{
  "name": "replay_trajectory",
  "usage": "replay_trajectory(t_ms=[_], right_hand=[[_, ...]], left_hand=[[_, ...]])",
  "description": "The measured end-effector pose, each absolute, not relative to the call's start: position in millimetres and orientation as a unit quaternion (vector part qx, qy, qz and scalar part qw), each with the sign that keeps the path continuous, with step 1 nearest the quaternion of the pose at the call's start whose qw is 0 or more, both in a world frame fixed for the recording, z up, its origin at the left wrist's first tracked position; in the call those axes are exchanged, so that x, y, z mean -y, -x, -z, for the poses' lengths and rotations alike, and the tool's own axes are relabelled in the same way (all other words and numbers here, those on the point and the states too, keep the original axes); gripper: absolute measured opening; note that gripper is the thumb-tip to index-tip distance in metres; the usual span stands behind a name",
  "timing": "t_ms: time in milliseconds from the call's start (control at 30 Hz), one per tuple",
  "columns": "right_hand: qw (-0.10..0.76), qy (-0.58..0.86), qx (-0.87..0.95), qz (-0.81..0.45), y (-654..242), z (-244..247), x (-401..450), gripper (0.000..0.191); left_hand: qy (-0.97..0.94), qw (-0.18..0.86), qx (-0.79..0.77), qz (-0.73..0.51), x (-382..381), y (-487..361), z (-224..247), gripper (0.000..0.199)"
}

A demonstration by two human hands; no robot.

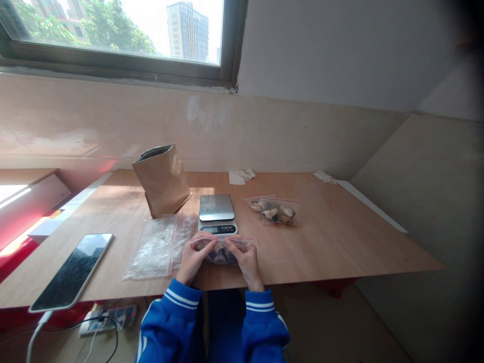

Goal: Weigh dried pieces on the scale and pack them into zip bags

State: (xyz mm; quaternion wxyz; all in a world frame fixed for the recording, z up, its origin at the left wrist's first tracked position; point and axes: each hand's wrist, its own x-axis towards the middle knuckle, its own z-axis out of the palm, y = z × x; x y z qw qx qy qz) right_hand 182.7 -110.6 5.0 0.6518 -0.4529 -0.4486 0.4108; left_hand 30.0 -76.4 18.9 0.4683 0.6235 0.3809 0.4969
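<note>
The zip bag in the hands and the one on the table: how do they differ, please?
The held zip bag is gripped by the left hand and right hand, its contents partly hidden; the tabletop zip bag lies flat, its pieces plainly visible. Both are clear plastic holding dark pieces.

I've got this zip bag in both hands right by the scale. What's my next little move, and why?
I'd probably press the top of the bag closed before anything else. Your left hand and right hand already hold its top edge, and I can't tell whether it's sealed. The scale sits just ahead, so sealing first seems safest.
</note>
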Motion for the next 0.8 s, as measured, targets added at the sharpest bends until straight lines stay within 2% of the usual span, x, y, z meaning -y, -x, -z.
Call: replay_trajectory(t_ms=[267,633,800], right_hand=[[0.666,0.490,0.454,-0.332,-174.5,-6.5,109.3,0.013],[0.651,0.452,0.425,-0.437,-177.5,-4.9,111.6,0.023],[0.647,0.439,0.451,-0.429,-176.1,-7.0,111.7,0.018]], left_hand=[[-0.615,0.448,-0.403,-0.508,76.9,-29.4,-15.3,0.015],[-0.616,0.498,-0.380,-0.478,78.9,-31.4,-22.8,0.020],[-0.630,0.490,-0.369,-0.476,79.0,-31.6,-22.0,0.018]])
